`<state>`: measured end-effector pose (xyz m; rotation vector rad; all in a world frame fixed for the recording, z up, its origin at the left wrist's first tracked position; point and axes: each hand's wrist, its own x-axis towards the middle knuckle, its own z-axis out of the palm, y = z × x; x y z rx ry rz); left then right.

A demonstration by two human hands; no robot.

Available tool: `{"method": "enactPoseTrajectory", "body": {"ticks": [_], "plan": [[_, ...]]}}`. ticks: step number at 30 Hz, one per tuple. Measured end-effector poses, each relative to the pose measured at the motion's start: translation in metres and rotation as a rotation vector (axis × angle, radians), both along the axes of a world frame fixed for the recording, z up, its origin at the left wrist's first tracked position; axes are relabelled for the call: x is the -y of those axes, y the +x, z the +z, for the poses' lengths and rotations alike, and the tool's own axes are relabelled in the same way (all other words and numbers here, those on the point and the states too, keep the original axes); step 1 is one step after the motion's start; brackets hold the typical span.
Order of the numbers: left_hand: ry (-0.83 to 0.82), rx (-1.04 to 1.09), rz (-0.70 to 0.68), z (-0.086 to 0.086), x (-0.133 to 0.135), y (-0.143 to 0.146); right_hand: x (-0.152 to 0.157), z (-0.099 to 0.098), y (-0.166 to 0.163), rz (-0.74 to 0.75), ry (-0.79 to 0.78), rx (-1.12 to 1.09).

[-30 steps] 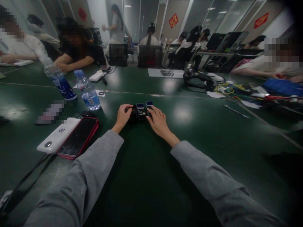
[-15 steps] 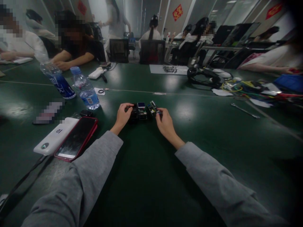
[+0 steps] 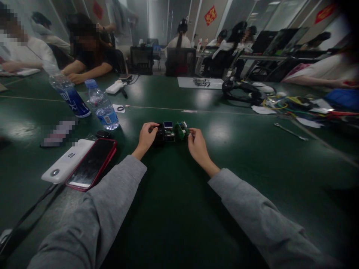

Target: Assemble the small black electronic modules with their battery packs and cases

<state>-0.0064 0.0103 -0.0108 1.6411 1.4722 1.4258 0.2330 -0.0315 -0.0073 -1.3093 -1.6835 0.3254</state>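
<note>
— Where are the hands?
— Both are out in front, near the middle of the dark green table (image 3: 174, 216), with the grey sleeves (image 3: 112, 194) stretched toward it. The left hand (image 3: 146, 137) has its fingers curled round the left end of a small black electronic block with a blue square screen (image 3: 166, 131), which sits on the tabletop
— And the other one?
— The right hand (image 3: 198, 146) pinches a small green circuit board (image 3: 179, 132) by its right edge, thumb and fingertips pressed together on it. The board stands tilted, just beside the block on its right; whether the two touch I cannot tell
— What lies around them?
— To the left, two clear plastic water bottles with blue labels (image 3: 103, 111) stand well apart from the hands. Nearer the left sleeve, a white oblong power bank (image 3: 66, 161) lies touching a dark-screened phone in a red case (image 3: 92, 163). Far to the right, a slim metal tool (image 3: 290, 131) lies near a tangle of coloured wires (image 3: 280, 102). Other people (image 3: 89, 56) sit along the far edges of the table
</note>
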Motion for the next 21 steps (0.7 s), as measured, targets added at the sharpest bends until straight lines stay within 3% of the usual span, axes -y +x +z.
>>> {"method": "enactPoseTrajectory", "body": {"ticks": [14, 21], "plan": [[-0.039, -0.009, -0.001, 0.007, 0.005, 0.001, -0.012, -0.009, 0.012, -0.185, -0.041, -0.142], [-0.002, -0.037, 0.009, 0.005, 0.002, 0.001, -0.015, -0.013, 0.017, -0.177, -0.063, -0.131]]}}
